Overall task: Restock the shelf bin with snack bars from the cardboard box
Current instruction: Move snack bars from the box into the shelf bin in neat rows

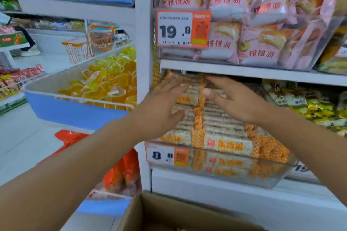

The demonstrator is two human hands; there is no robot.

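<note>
A clear plastic shelf bin (277, 176) on the middle shelf holds several rows of snack bars (223, 137) in white and orange wrappers. My left hand (161, 107) lies flat on the left stack of bars, fingers straight and spread. My right hand (232, 97) rests on the right stack deeper in the bin, fingers stretched toward the back, thumb against the orange wrapper ends. Neither hand grips a bar. The open cardboard box (169, 212) stands below at the bottom edge; its inside is mostly out of view.
The shelf above (244, 71) hangs low over the bin and carries pink pastry packs (253, 24) with a 19.8 price tag. A blue bin of yellow jelly cups (105, 84) stands to the left, a white post (144, 43) between. Orange baskets sit in the aisle.
</note>
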